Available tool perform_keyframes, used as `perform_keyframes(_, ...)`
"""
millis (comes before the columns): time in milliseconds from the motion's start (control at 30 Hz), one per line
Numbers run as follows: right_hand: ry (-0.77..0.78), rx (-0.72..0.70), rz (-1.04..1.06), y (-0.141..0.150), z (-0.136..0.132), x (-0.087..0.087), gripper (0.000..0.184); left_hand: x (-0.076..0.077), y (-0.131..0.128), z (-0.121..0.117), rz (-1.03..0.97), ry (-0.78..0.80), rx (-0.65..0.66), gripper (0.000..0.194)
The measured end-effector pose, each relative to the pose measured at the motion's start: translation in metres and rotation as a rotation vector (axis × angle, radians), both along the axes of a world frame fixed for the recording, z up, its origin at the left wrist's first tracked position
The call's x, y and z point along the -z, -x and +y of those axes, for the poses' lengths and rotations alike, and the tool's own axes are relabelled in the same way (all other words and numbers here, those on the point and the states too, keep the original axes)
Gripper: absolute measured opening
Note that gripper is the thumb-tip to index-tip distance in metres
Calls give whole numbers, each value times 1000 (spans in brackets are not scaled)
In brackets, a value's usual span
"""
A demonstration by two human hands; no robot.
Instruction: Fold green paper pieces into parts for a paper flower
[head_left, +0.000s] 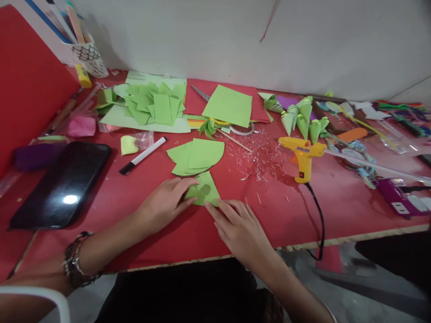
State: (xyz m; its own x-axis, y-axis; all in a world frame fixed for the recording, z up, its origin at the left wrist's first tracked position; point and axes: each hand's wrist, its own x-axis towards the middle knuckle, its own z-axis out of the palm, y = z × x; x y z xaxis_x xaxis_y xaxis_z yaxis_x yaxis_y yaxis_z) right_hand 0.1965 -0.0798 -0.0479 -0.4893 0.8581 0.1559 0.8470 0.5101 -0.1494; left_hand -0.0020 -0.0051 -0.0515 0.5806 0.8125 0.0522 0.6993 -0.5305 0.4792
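Observation:
A small piece of green paper [206, 194] lies near the table's front edge, between my two hands. My left hand [168, 197] grips its left side, thumb and fingers closed at the edge. At the lower right corner, the fingertips of my right hand [235, 220] pinch the same piece. Just beyond it rest several green fan-shaped paper cut-outs [198, 156], overlapping and darkly outlined on their curved edges. A marker [143, 155] with a black cap lies to their left.
A yellow glue gun [301, 154] with a black cord stands at right, near paper cones [303, 117]. Behind are a pile of green paper pieces [153, 105], scissors [201, 93] and a green sheet [229, 105]. A phone [63, 184] lies left, below a pen cup [89, 56].

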Motion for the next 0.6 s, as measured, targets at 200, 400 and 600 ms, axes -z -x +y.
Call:
perform_keyframes(200,0,12,-2,1,1,-1,37,0,-6,1,128,-119,-22,25)
perform_keyframes(400,11,18,5,1,1,-2,37,5,-6,2,126,-211,41,22)
perform_keyframes(600,32,15,-2,1,1,-3,37,-1,-8,3,137,-157,44,20)
